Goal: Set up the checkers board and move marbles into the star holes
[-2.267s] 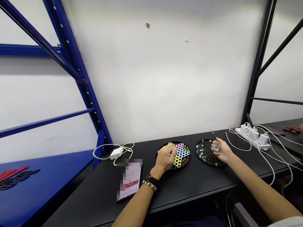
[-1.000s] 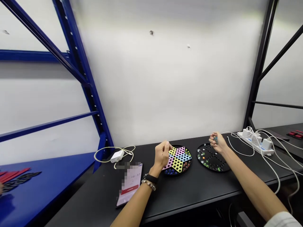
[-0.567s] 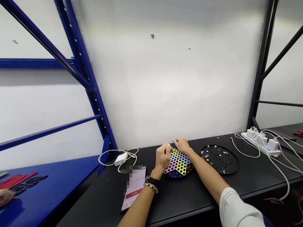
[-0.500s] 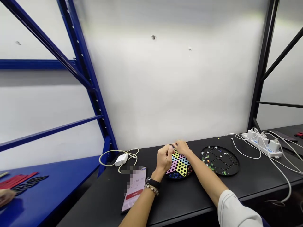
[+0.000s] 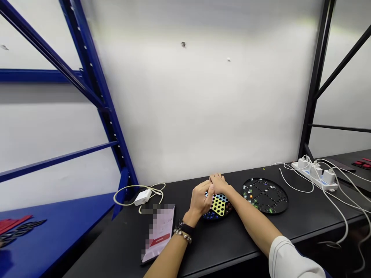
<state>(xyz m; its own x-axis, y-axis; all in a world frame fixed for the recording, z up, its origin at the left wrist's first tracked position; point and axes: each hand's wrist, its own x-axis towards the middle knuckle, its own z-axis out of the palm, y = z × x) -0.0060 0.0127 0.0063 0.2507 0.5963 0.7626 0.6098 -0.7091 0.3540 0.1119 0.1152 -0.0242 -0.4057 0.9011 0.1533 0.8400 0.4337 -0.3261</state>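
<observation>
**Shelf, lower left:** blue steel shelf point(image 5: 52, 231) bearing red and black flat pieces point(image 5: 14, 227).
**Bench:** black bench top point(image 5: 228, 247) runs across the lower frame.
**Beside left wrist:** white charger point(image 5: 142, 197) with cable, above a phone point(image 5: 159, 233), its screen partly pixelated.
**Left hand point(image 5: 200, 199):** knuckles up, fingers curled, lying over the board's left side. Grip: cannot tell.
**Right hand point(image 5: 218, 183):** arm reaching in from lower right, fingers together, touching the left hand's fingers point(image 5: 210, 188). Grip: cannot tell.
**Item under hands:** multicoloured star board point(image 5: 219, 205), directly below both hands, atop a round black tray holding marbles point(image 5: 211, 215).
**Right of hands:** second round black tray with marbles point(image 5: 265, 195), well apart.
**Far right:** white power strip point(image 5: 314, 173) with cables.
</observation>
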